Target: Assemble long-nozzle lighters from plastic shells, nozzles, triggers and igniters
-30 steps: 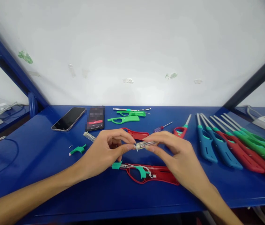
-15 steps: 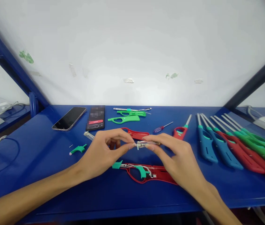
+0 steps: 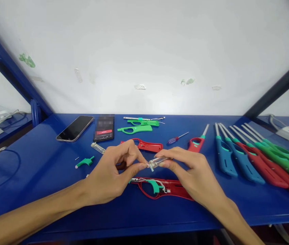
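My right hand grips a clear lighter fuel tank between thumb and fingers, with its valve end facing left. At that end my left hand pinches a tiny whitish part, mostly covered by the fingertips. A small pale tab hangs down from the tank's end. Below both hands lies an open red lighter shell half containing a green trigger, white wires and a metal rod end. Behind them rests the other red shell half, partly hidden by my left hand.
Several assembled lighters lie at the right, beside a red lighter and a screwdriver. Green shell parts lie at the back. Two phones, including a black one, a second clear tank and a green trigger are leftward.
The tank and both hands have moved slightly down toward me. The tank is now tilted, its valve end lower. My left hand covers more of the red shell's left end.
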A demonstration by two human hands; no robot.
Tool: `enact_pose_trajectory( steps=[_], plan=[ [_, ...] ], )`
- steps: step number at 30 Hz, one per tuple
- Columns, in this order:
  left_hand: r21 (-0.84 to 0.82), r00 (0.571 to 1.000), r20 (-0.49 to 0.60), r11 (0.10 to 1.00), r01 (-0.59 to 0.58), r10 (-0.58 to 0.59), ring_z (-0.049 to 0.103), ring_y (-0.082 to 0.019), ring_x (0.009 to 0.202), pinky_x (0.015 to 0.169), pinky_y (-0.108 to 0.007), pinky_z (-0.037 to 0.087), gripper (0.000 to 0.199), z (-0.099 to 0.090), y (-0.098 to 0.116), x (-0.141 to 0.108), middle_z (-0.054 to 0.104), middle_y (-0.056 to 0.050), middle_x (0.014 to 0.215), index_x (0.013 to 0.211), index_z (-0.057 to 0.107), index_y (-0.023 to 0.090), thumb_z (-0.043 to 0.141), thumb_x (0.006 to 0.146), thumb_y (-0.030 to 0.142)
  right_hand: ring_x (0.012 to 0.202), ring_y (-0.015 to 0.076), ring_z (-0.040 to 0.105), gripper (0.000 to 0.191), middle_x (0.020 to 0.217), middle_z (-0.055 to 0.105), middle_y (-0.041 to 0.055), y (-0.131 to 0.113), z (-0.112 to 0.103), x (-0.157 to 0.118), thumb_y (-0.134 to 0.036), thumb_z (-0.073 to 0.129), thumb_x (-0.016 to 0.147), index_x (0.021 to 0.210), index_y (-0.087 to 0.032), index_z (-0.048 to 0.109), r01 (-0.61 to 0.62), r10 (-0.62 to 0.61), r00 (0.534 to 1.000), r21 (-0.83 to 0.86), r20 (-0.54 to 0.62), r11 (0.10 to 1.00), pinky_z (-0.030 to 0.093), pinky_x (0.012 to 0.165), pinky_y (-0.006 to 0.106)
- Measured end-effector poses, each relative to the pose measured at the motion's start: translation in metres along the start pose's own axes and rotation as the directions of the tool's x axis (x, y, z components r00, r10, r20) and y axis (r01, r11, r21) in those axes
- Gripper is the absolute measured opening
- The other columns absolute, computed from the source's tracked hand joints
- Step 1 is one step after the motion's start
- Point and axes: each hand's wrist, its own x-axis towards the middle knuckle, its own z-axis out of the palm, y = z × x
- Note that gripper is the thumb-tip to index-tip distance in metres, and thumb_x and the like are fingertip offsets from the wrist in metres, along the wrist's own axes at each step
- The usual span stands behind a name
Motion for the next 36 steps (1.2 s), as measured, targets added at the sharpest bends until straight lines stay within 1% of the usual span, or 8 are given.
enact_pose_trajectory(
  steps=[3,7,13,18,21,26,32,36],
  plan=[
    [0.035,0.999,0.001,0.999,-0.039,0.039,0.062,-0.01,0.067,0.057,-0.022,0.046,0.038,0.003,0.002,-0.001,0.068,0.002,0.078,0.075,0.029,0.023,0.058,0.099,0.016,0.087,0.0106,0.073,0.019,0.098,0.08,-0.0102,-0.002,0.0,0.0,-0.02,0.069,0.1,0.106,-0.035,0.079,-0.039,0.039,0.999,0.025,0.024,0.999,0.053,0.08,0.022],
    [0.093,0.994,-0.006,0.99,-0.107,0.108,0.062,-0.008,0.066,0.061,-0.02,0.047,0.04,0.004,0.001,-0.003,0.066,0.004,0.074,0.073,0.028,0.021,0.056,0.099,0.01,0.087,0.0112,0.072,0.021,0.096,0.079,-0.0103,-0.003,0.001,0.0,-0.017,0.069,0.099,0.104,-0.035,0.079,-0.06,0.06,0.998,0.032,0.025,0.998,0.052,0.08,0.022],
    [0.168,0.979,-0.006,0.966,-0.198,0.202,0.052,-0.004,0.061,0.056,-0.017,0.037,0.04,0.005,-0.003,-0.007,0.066,0.006,0.076,0.073,0.027,0.019,0.054,0.095,0.0,0.082,0.0105,0.071,0.021,0.091,0.078,-0.0105,-0.005,0.002,-0.001,-0.019,0.067,0.101,0.102,-0.036,0.079,-0.082,0.082,0.996,0.01,0.034,0.997,0.051,0.074,0.021],
    [0.199,0.971,0.003,0.952,-0.235,0.239,0.047,-0.004,0.06,0.055,-0.018,0.035,0.041,0.006,-0.005,-0.008,0.064,0.006,0.076,0.074,0.024,0.02,0.053,0.094,-0.002,0.083,0.009,0.072,0.023,0.096,0.079,-0.0102,-0.006,0.004,-0.001,-0.014,0.067,0.099,0.102,-0.034,0.079,-0.061,0.061,0.998,0.015,0.015,0.998,0.051,0.077,0.018],
    [0.207,0.967,0.002,0.946,-0.249,0.254,0.045,-0.004,0.06,0.055,-0.019,0.034,0.042,0.006,-0.005,-0.008,0.063,0.006,0.077,0.074,0.023,0.02,0.052,0.094,-0.003,0.082,0.0084,0.072,0.024,0.094,0.079,-0.0105,-0.008,0.004,0.0,-0.013,0.067,0.099,0.102,-0.034,0.079,-0.052,0.052,0.999,0.023,0.016,0.998,0.051,0.077,0.017],
    [0.207,0.966,0.004,0.944,-0.255,0.26,0.049,-0.005,0.061,0.055,-0.021,0.036,0.041,0.007,-0.004,-0.009,0.063,0.005,0.077,0.073,0.023,0.02,0.051,0.094,-0.003,0.083,0.0083,0.072,0.028,0.091,0.078,-0.0112,-0.009,0.005,0.0,-0.012,0.066,0.099,0.103,-0.036,0.079,-0.05,0.05,0.999,0.045,0.008,0.998,0.051,0.077,0.018],
    [0.191,0.979,0.007,0.961,-0.199,0.201,0.055,-0.006,0.063,0.056,-0.02,0.041,0.042,0.005,-0.003,-0.01,0.065,0.004,0.077,0.07,0.024,0.019,0.052,0.092,-0.002,0.08,0.0118,0.072,0.015,0.092,0.079,-0.0069,-0.009,0.004,0.0,-0.02,0.067,0.1,0.101,-0.03,0.078,-0.09,0.089,0.996,0.066,0.012,0.994,0.052,0.075,0.023],
    [0.149,0.99,-0.016,0.98,-0.134,0.138,0.059,-0.005,0.063,0.058,-0.017,0.046,0.04,0.004,-0.005,-0.006,0.068,0.006,0.077,0.068,0.032,0.019,0.056,0.094,0.001,0.087,0.0129,0.072,0.01,0.098,0.079,-0.0051,-0.01,0.001,0.001,-0.027,0.067,0.102,0.1,-0.027,0.077,-0.052,0.052,0.998,0.027,0.02,0.998,0.051,0.08,0.024]
  ],
)
